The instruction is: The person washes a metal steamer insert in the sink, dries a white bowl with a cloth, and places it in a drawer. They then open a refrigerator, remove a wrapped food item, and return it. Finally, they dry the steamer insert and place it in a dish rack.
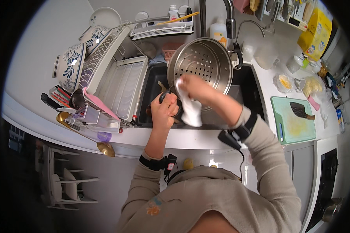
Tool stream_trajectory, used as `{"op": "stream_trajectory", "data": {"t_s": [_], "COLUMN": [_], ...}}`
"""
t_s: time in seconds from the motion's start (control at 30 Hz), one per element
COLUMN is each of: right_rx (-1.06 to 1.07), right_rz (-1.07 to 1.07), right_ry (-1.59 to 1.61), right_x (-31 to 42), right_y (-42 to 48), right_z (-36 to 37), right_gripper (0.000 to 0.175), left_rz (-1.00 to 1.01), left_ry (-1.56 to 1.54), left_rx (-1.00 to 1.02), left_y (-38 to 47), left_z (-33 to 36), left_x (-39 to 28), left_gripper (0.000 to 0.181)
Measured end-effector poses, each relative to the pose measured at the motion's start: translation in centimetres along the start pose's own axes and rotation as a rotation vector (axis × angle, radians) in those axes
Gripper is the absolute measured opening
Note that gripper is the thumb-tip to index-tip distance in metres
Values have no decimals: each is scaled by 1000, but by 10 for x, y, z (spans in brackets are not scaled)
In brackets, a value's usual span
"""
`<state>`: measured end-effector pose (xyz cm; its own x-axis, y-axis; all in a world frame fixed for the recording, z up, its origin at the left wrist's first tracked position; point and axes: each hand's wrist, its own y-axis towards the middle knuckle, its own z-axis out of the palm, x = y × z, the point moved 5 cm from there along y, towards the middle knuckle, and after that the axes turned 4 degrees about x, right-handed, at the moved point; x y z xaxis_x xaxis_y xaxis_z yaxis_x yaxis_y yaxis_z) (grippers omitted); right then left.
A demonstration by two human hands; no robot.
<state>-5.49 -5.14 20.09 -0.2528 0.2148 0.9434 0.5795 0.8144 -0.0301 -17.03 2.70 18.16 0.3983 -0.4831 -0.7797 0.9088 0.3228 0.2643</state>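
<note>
A stainless steel steamer pot [221,58] with a perforated base is tilted over the dark sink [256,87], its inside facing me. My left hand [165,110] grips one of its black side handles [164,95]. The opposite black handle [237,55] points toward the tap side. In my right hand [197,87], slightly blurred, is a white cloth [191,112], held at the pot's near-left inner rim and hanging down over the edge. Parts of the sink's contents are hidden behind the pot and my hands.
A white dish rack [105,68] with patterned bowls [73,65] stands left, ladles jutting over the counter edge. The black tap [230,23] rises behind the pot. On the right counter, a knife [300,110] rests on a green cutting board [283,106].
</note>
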Motion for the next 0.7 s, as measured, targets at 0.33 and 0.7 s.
{"op": "stream_trajectory", "data": {"t_s": [0.33, 0.7], "right_rx": [-643, -605], "right_rz": [-141, -225], "right_ry": [765, 1617], "right_x": [-49, -46], "right_y": [23, 73], "right_z": [-118, -62], "right_gripper": [22, 14], "left_rz": [35, -50], "left_ry": [22, -16], "left_rx": [-74, 38], "left_y": [-7, -4], "left_z": [-10, 0], "left_x": [-6, 3], "left_gripper": [27, 26]}}
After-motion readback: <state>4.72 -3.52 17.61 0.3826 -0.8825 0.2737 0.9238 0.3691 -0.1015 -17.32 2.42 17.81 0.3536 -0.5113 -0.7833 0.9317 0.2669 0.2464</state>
